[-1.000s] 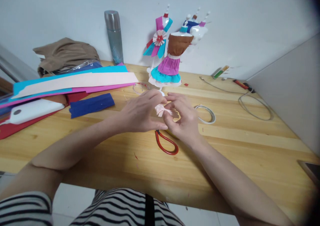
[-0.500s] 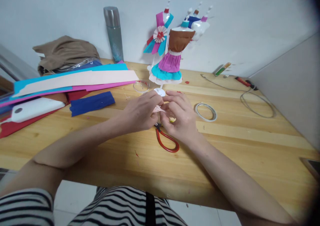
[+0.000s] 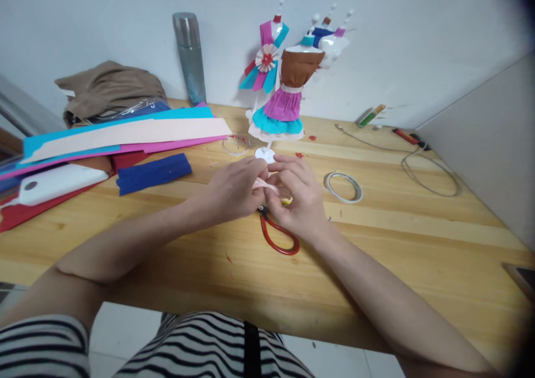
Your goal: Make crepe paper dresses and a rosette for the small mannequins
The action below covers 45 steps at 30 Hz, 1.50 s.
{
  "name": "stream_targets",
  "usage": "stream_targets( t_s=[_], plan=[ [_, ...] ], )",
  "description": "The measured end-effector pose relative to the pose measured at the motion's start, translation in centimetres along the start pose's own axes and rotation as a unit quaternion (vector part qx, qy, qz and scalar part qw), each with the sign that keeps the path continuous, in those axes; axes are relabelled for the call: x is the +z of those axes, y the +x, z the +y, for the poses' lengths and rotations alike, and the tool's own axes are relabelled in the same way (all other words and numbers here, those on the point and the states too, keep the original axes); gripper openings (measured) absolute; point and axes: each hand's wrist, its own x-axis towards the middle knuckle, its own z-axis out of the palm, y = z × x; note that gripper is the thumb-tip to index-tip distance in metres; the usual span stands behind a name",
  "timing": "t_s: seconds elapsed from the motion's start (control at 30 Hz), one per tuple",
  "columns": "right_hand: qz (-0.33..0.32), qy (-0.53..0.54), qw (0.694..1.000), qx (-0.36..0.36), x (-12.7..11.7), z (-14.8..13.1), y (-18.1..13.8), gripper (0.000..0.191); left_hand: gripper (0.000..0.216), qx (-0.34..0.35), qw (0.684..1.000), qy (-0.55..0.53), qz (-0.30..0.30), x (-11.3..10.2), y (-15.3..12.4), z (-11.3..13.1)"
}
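Note:
My left hand (image 3: 234, 191) and my right hand (image 3: 298, 197) meet over the middle of the wooden table (image 3: 418, 238). Both pinch a small folded piece of pale pink paper (image 3: 265, 185) between their fingertips. Red-handled scissors (image 3: 278, 236) lie on the table just below the hands, partly hidden by my right hand. A small yellow thing (image 3: 286, 201) shows under my right fingers. A ring of tape (image 3: 343, 187) lies just right of my right hand.
Paper-dressed mannequin figures (image 3: 288, 82) stand at the back by the wall, beside a steel flask (image 3: 190, 57). Coloured paper sheets (image 3: 121, 135), a blue strip (image 3: 154, 173), brown cloth (image 3: 106, 85) lie left. A cable (image 3: 426, 171) loops at the right.
The pink paper, spread like a fan a second ago, is now squeezed into a narrow fold between both hands. The hands have drawn closer together and lower over the scissors.

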Motion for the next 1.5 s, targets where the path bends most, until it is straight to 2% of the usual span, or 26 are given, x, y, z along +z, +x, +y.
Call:
stream_targets(
  t_s=[0.1, 0.27, 0.5, 0.73, 0.83, 0.97, 1.17, 1.37, 1.43, 1.5],
  plan=[
    [-0.004, 0.020, 1.000, 0.018, -0.1, -0.1, 0.1, 0.014, 0.015, 0.006, 1.000, -0.010, 0.009, -0.1, 0.0, 0.1],
    [-0.015, 0.045, 0.999, 0.021, 0.0, -0.1, 0.1, 0.013, 0.008, 0.000, 1.000, -0.020, -0.001, -0.2, 0.3, 0.0],
    [-0.035, 0.067, 0.991, 0.111, -0.4, -0.2, 0.3, 0.007, 0.011, 0.013, 0.999, -0.029, 0.008, -0.4, 0.3, -0.5],
    [-0.022, 0.090, 0.988, 0.124, -0.5, -0.4, 0.3, 0.006, 0.015, 0.006, 0.998, -0.060, -0.009, -0.5, 0.4, -0.4],
    [-0.042, 0.142, 0.975, 0.166, -0.9, -0.3, 0.6, 0.002, 0.013, -0.010, 0.998, -0.065, -0.017, -0.8, 0.4, -0.2],
    [-0.088, 0.205, 0.949, 0.224, -1.8, 0.3, 1.1, 0.006, 0.014, -0.012, 0.997, -0.072, -0.020, -1.1, 0.4, -0.1],
    [-0.114, 0.223, 0.942, 0.224, -2.7, 0.8, 1.6, 0.007, 0.013, -0.010, 0.998, -0.056, -0.015, -1.2, 0.4, -0.4],
    [-0.140, 0.159, 0.959, 0.190, -3.1, -0.8, 2.2, 0.025, 0.011, -0.022, 0.998, -0.050, -0.032, -1.4, 0.5, -0.4],
    [-0.135, 0.154, 0.957, 0.204, -3.0, -1.0, 2.2, 0.020, 0.014, -0.015, 0.997, -0.066, -0.032, -1.4, 0.5, -0.5],
    [-0.122, 0.192, 0.940, 0.255, -2.8, -0.7, 2.0, 0.009, 0.016, -0.001, 0.995, -0.092, -0.043, -1.5, 0.5, -0.6]
  ],
)
